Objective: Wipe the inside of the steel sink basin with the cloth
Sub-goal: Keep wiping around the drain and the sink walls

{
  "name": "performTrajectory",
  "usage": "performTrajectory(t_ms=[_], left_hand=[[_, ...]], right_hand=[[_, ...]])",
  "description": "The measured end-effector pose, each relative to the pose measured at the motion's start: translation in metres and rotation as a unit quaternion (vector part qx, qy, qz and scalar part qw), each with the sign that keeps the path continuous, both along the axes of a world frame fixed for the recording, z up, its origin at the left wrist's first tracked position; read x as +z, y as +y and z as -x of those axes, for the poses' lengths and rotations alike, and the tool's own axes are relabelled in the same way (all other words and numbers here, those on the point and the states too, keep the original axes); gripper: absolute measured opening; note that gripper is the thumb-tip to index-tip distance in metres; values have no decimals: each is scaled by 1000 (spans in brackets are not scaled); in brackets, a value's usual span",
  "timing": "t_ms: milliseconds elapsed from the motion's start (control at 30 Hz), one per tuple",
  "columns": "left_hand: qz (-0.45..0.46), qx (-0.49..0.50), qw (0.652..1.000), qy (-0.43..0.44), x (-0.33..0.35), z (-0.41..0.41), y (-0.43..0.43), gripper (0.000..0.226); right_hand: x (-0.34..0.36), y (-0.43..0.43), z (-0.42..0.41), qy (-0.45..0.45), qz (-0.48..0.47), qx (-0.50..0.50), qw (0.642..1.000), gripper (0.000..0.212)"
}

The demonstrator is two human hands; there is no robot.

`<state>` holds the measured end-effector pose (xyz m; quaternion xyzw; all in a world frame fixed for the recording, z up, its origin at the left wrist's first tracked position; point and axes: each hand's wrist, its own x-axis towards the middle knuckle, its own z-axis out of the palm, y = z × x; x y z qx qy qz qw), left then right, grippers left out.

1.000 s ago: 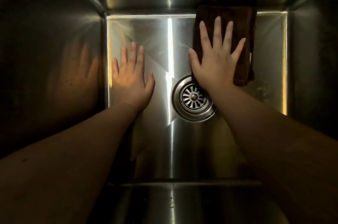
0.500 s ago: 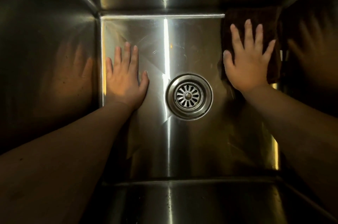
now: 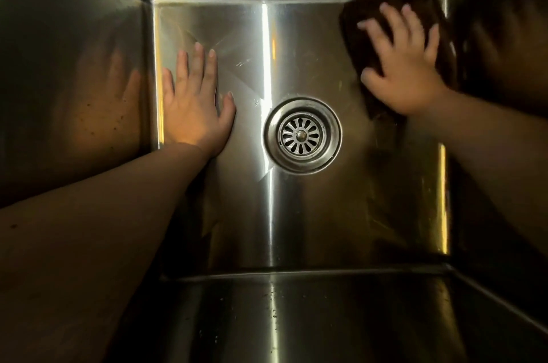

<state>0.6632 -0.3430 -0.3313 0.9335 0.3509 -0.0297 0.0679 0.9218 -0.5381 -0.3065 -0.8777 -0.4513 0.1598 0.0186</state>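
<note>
I look straight down into a deep steel sink basin (image 3: 267, 229). A dark brown cloth (image 3: 360, 36) lies on the floor in the far right corner. My right hand (image 3: 404, 66) presses flat on it with spread fingers, slightly blurred. My left hand (image 3: 194, 104) rests flat on the basin floor at the left, beside the left wall, holding nothing. The round drain strainer (image 3: 302, 135) sits between the two hands, uncovered.
Four steep steel walls close in the floor; the left wall (image 3: 74, 95) and right wall (image 3: 504, 51) reflect my hands. Small specks dot the near wall (image 3: 275, 318). Both forearms reach down from the lower corners.
My right hand has slid the cloth from beside the drain to the far right corner and now turns leftward. My left hand has stayed in place.
</note>
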Motion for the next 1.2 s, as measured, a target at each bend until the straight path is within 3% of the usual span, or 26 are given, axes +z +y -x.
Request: performTrajectory(t_ms=[67, 167, 400, 467, 533, 633, 700, 733, 833, 1033, 1200], left_hand=[[-1, -2, 1000, -6, -1, 0, 1, 67], [1, -4, 1000, -15, -1, 1, 1, 66], [-2, -5, 1000, -6, 1, 1, -1, 66], [-5, -5, 1000, -8, 0, 0, -1, 66], [-5, -3, 1000, -12, -1, 0, -1, 66], [-3, -5, 1000, -20, -2, 1, 0, 66], [-4, -4, 1000, -20, -3, 1, 0, 66], [-6, -3, 1000, -20, -3, 1, 1, 66], [-9, -3, 1000, -21, -3, 1, 1, 66], [-9, -8, 999, -31, -2, 1, -1, 65], [-7, -11, 999, -33, -2, 1, 0, 66]], right_hand=[[1, 10, -5, 30, -23, -35, 999, 76], [0, 9, 2, 2, -3, -40, 999, 82], [16, -48, 28, 29, 87, 170, 981, 93], [21, -64, 43, 48, 91, 200, 974, 88], [24, -68, 56, 56, 22, 154, 986, 69], [16, -52, 78, -14, -76, -54, 996, 55], [5, -40, 88, -32, -38, -187, 981, 58], [0, -38, 90, -47, -7, -207, 977, 60], [-7, -36, 82, -78, 18, -158, 984, 64], [-2, -27, 15, -72, 59, 39, 995, 73], [-2, -26, 9, -73, 36, 45, 996, 67]])
